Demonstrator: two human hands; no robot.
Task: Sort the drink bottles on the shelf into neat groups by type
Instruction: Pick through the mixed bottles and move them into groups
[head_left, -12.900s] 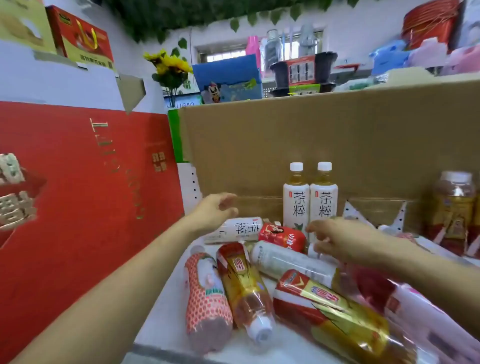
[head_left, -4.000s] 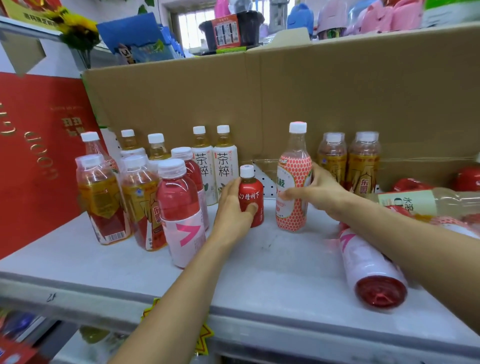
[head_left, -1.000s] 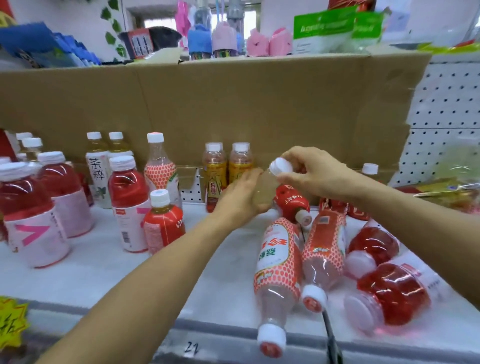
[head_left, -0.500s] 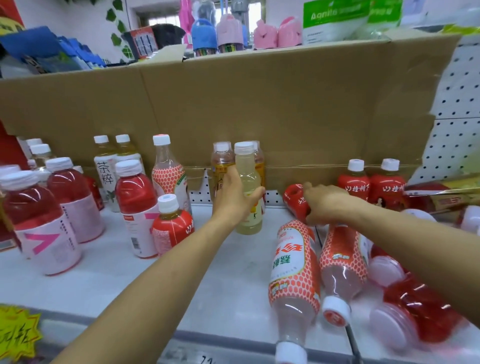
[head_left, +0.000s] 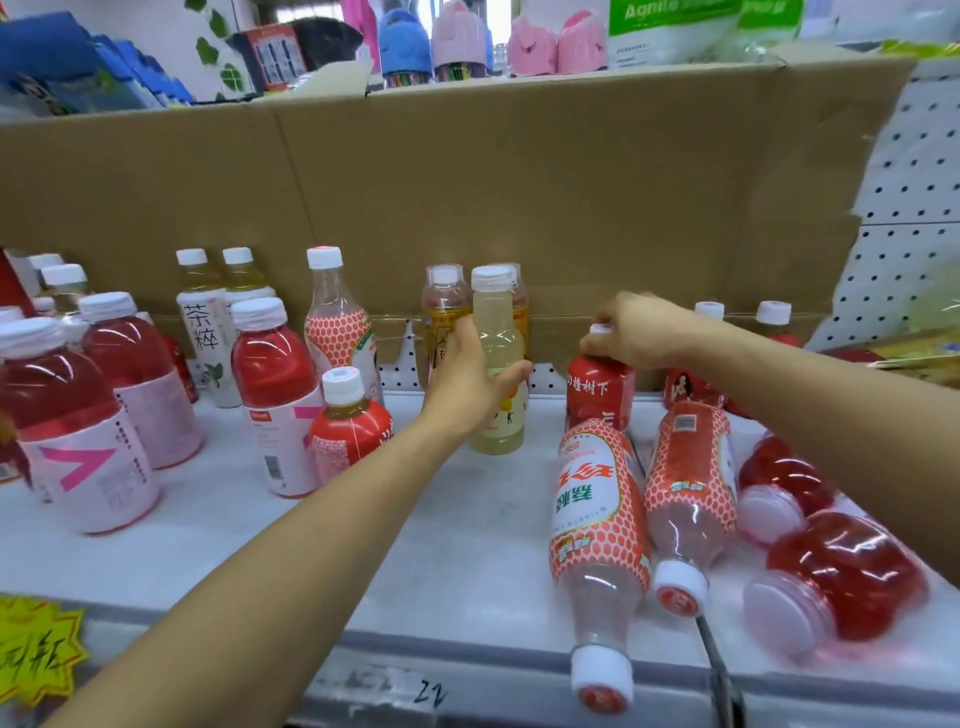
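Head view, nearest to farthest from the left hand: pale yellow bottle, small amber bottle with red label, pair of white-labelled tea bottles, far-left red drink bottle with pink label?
1. Pale yellow bottle: gripped in the left hand.
2. Small amber bottle with red label: just left, front.
3. Pair of white-labelled tea bottles: further left, back row.
4. Red drink bottle with pink label: far left.

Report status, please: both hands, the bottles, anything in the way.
Left hand grips pale yellow bottle, upright on shelf. Right hand holds small red bottle by its top. Dotted-label bottles lie across shelf front, near right hand.
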